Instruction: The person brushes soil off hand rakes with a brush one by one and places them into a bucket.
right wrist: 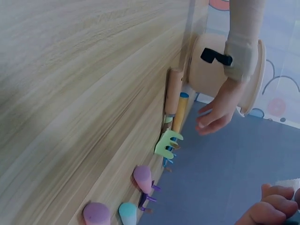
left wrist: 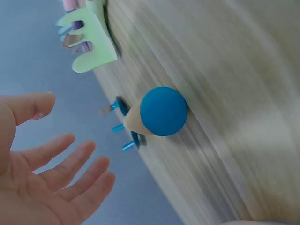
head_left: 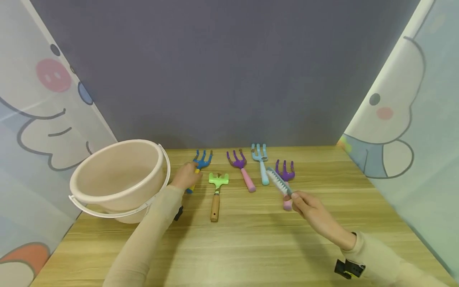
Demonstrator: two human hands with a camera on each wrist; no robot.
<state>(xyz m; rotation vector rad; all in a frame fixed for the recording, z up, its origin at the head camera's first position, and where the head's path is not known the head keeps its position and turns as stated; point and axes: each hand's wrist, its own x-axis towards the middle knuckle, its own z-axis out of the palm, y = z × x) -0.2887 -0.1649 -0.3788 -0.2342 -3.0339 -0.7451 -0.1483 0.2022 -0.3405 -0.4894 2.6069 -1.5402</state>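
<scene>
Bench (head_left: 222, 255): wood-grained. Bucket (head_left: 118, 202): cream, upright at left, handle down outside the rim, pale inner wall showing. Right hand (head_left: 315, 213): fingers curled round brush (head_left: 279, 182). Left hand (head_left: 185, 175): fingers loosely spread, holding nothing, near blue fork (head_left: 202, 164). Other forks, rightward along bench: green fork (head_left: 215, 202), inner purple fork (head_left: 245, 173), pale blue fork (head_left: 263, 166), outer purple fork (head_left: 285, 175). Brush: white-bristled, raised near outer purple fork.
</scene>
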